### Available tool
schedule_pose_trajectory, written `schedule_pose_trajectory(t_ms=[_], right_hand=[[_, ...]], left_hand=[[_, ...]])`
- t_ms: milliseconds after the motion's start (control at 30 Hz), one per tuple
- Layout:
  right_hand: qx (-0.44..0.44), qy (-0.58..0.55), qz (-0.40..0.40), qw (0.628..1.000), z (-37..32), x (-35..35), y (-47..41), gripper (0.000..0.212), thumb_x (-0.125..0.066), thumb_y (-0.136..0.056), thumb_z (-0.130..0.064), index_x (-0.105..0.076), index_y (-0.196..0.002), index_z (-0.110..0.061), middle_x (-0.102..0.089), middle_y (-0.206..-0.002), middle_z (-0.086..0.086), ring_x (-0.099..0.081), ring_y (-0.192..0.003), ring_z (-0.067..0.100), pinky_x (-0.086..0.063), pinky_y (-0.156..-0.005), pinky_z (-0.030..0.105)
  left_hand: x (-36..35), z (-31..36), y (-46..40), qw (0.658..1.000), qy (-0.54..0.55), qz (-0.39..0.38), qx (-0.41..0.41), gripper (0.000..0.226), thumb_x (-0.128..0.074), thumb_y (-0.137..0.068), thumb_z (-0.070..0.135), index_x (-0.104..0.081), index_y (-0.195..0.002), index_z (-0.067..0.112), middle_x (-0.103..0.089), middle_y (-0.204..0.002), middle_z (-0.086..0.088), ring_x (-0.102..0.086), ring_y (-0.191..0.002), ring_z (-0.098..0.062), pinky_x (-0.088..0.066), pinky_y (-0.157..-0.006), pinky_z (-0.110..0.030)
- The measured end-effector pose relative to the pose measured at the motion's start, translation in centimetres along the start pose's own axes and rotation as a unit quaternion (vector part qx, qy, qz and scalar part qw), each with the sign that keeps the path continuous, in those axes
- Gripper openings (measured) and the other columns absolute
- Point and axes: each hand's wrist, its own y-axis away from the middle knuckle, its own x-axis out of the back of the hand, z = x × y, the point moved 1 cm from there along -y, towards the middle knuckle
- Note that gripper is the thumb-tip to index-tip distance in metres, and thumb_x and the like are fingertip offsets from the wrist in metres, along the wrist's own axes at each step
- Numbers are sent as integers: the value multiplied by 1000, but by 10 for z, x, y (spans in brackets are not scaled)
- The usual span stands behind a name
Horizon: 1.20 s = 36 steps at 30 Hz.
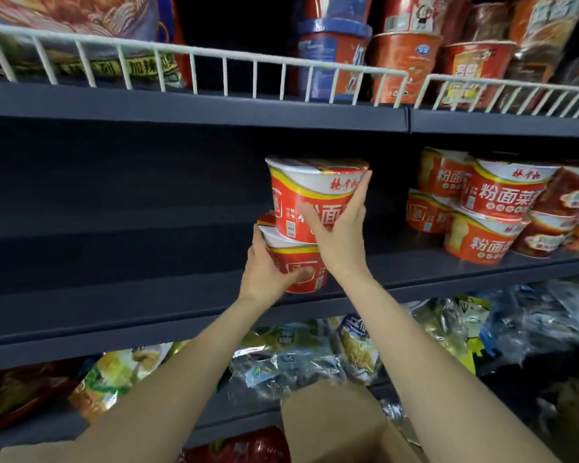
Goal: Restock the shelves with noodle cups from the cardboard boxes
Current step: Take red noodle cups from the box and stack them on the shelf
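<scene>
- Two noodle cups, stacked, are held above the middle shelf (147,305): the upper cup (311,195) is grasped by the right hand (340,235), the lower cup (298,265) by the left hand (264,275).
- Right of them, perhaps six stocked cups (502,192) are seen.
- Below the shelf, one cardboard box (331,426) is seen.

A shop aisle, seen close up. Dark metal shelves (194,108) run across in tiers, the top one edged with a white wire rail (194,55). Identical red noodle cups (502,198) are stacked in rows on the middle shelf, other packaged cups (405,58) stand above, and snack bags (114,375) fill the shelf below. An open cardboard box (331,426) sits at the bottom.
</scene>
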Motion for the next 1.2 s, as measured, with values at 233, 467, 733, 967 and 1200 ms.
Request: schedule_pose_trajectory(t_ms=[233, 467, 733, 967, 1200], right_hand=[[-20, 205, -13, 978, 38, -6, -22, 99, -54, -84, -61, 17, -148, -33, -16, -153, 16, -21, -138, 35, -31, -106, 55], [0, 186, -9, 983, 58, -39, -41, 69, -55, -93, -36, -18, -150, -22, -37, -144, 12, -43, -128, 31, -45, -96, 45], [103, 350, -118, 923, 107, -47, -64, 51, -29, -104, -30, -12, -151, -31, -1, -161, 6, -14, -146, 29, -25, -113, 45], [70, 320, -235, 915, 123, -46, -92, 68, -37, -101, -41, 13, -146, -47, 28, -156, 0, 10, -147, 23, -10, -118, 44], [32, 156, -217, 963, 102, -25, -70, 63, -54, -96, -17, -22, -149, -28, -4, -160, 0, -23, -142, 18, -26, -110, 28]], left_hand=[[-16, -10, -31, 997, -56, 58, -2, 123, -84, -60, 52, -7, -151, 23, -38, -145, -5, -47, -127, -25, -47, -98, -49], [-29, -8, -74, 973, -221, 68, 3, 101, -63, -86, 44, 6, -151, 7, -24, -146, -18, -35, -130, -35, -43, -93, -44], [-32, -18, -122, 983, -167, 78, 2, 71, -58, -91, 31, -20, -150, 18, -38, -140, -11, -49, -122, -32, -42, -94, -38], [-36, -32, -145, 992, -117, -47, -16, 90, -61, -79, 40, -7, -151, 35, -24, -156, 1, -46, -129, -23, -44, -101, -38], [-10, -18, -99, 993, -117, 0, -32, 51, -58, -90, 25, -41, -139, 24, -44, -140, -8, -44, -129, -26, -39, -105, -42]])
